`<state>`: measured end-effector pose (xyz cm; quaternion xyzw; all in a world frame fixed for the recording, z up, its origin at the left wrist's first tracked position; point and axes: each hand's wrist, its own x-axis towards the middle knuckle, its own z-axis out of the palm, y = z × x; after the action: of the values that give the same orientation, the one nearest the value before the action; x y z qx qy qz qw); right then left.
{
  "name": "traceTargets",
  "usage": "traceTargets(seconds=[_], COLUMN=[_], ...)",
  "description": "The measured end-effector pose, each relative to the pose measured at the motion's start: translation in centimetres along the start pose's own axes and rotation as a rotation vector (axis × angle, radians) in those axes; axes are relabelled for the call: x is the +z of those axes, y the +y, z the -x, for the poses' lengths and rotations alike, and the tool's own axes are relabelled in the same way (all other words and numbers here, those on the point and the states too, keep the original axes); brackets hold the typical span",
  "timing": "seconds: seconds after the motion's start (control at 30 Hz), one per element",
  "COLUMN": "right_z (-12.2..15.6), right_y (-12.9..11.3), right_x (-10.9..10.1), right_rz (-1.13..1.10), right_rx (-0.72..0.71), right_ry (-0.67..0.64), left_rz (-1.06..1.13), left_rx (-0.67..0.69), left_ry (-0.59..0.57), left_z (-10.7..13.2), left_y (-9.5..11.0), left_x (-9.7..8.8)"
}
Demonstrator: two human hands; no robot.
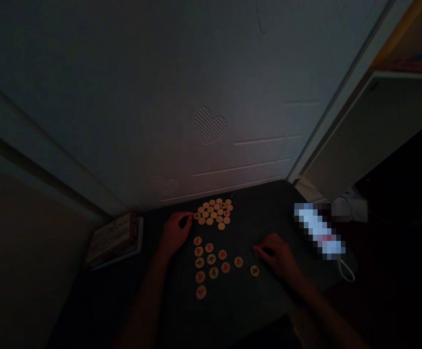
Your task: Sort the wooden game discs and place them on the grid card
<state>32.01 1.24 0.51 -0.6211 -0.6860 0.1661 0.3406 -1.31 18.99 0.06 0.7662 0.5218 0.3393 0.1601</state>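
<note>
On a dark table [269,208] lie round wooden game discs. A tight cluster of several discs [215,212] sits near the wall, mostly blank side up. Several more spread discs [212,264] lie nearer me, showing red or dark marks. My left hand [176,232] rests beside the cluster, its fingertips pinched on one marked disc [196,216] at the cluster's left edge. My right hand [278,254] lies curled on the table, to the right of a single disc [254,271]; whether it holds anything is not visible.
The scene is very dim. A box or stack of books [114,238] lies at the table's left edge. A blurred white object [320,230] with a cord sits at the right. A wall with heart shapes [210,125] stands behind the table.
</note>
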Motion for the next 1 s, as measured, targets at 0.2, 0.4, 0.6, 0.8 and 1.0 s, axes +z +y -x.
traceTargets(seconds=[0.2, 0.4, 0.6, 0.8, 1.0], right_z=[0.43, 0.27, 0.33, 0.3, -0.03], right_y=[0.22, -0.09, -0.45, -0.33, -0.53], right_x=[0.06, 0.21, 0.01, 0.0, -0.3], right_rz=[0.012, -0.015, -0.039, -0.079, -0.147], right_rx=[0.004, 0.009, 0.026, 0.114, 0.188], right_ry=[-0.001, -0.006, -0.015, 0.058, 0.068], left_rz=[0.007, 0.001, -0.006, 0.003, 0.0], left_rx=[0.007, 0.002, -0.004, 0.01, 0.019], left_ry=[-0.01, -0.02, -0.013, 0.002, -0.006], left_z=[0.05, 0.05, 0.02, 0.06, -0.01], left_y=[-0.2, -0.35, -0.38, -0.23, -0.12], left_x=[0.03, 0.17, 0.22, 0.18, 0.15])
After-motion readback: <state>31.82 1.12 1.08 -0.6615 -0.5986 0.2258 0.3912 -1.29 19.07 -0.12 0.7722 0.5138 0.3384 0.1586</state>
